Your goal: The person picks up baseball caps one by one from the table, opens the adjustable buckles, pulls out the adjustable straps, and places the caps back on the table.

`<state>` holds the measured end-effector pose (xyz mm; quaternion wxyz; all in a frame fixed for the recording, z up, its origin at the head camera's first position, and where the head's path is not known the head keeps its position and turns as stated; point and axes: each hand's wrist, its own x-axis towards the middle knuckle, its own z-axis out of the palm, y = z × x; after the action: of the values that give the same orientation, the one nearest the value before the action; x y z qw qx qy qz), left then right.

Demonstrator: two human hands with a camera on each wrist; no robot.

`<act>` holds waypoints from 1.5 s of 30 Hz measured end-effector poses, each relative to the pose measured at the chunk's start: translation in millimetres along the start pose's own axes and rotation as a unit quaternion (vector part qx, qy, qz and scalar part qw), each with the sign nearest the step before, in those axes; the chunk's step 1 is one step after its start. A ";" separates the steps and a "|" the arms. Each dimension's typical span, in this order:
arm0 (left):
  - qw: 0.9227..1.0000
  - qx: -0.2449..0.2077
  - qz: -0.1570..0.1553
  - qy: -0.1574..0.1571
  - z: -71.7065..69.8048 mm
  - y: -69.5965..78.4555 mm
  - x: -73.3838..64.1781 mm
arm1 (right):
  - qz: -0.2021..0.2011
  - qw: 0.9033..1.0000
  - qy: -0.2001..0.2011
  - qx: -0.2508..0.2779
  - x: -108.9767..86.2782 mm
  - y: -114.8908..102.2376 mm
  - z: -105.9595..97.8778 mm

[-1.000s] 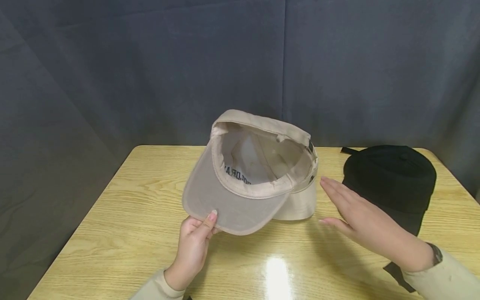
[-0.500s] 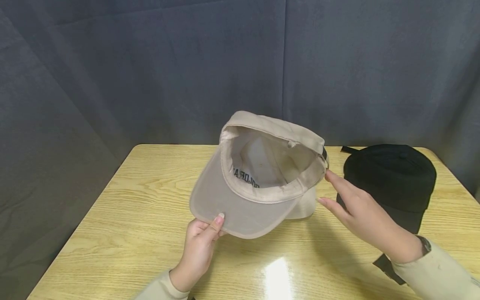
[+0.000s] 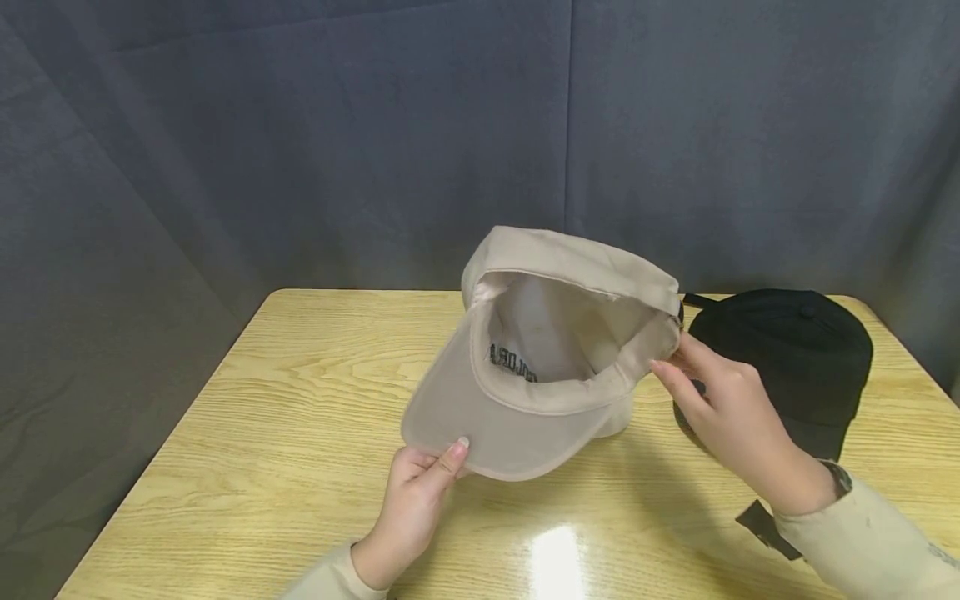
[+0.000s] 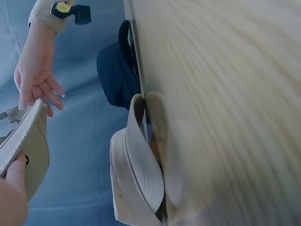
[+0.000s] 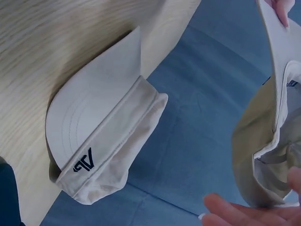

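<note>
A beige baseball cap [image 3: 525, 433] is held up over the table, its hollow inside facing me and dark lettering showing backwards within. My left hand [image 3: 416, 508] pinches the brim's edge, thumb on the underside. At the cap's back, near the strap, my right hand [image 3: 723, 408] holds the band between thumb and fingers; in the right wrist view its fingers [image 5: 244, 214] lie along the outside of the crown. Behind the held cap, a second beige cap [image 5: 110, 122] with a dark mark sits on the table, mostly hidden in the head view.
A black cap [image 3: 795, 358] rests on the table's right side, partly behind my right hand. The pale wooden table [image 3: 262, 433] ends at a grey-blue curtain [image 3: 375, 150]. A dark device [image 4: 70, 10] is strapped at my right wrist.
My left hand has carried the held cap to the right. My right hand, earlier apart from the cap, has come to its back edge and now grips the band.
</note>
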<state>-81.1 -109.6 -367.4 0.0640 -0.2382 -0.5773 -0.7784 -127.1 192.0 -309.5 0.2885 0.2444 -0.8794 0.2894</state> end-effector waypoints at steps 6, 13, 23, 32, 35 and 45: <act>0.999 -0.015 0.001 -0.029 6.5 -1.8 -2.4 | 0.008 0.997 0.076 -0.024 4.6 4.0 0.0; 0.995 0.069 -0.044 -0.049 9.9 -1.0 -2.0 | 0.011 0.988 0.153 -0.015 11.1 8.2 -4.2; 0.981 0.115 -0.141 -0.069 20.2 -3.6 2.8 | 0.026 0.979 0.203 -0.011 26.1 6.7 -16.8; 0.977 0.073 -0.172 -0.102 16.6 -11.1 2.8 | 0.030 0.978 0.208 -0.004 33.3 5.5 -23.8; 0.975 0.087 -0.183 -0.093 14.9 -9.7 2.8 | 0.023 0.979 0.201 -0.010 34.1 4.5 -25.0; 0.977 0.101 -0.158 -0.099 14.4 -7.1 6.3 | -0.001 0.983 0.181 -0.024 32.0 2.5 -25.4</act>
<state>-85.0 -92.8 -367.6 -0.0940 -0.2126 -0.6865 -0.6890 -142.1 201.9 -272.7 0.4491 0.1820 -0.8189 0.3074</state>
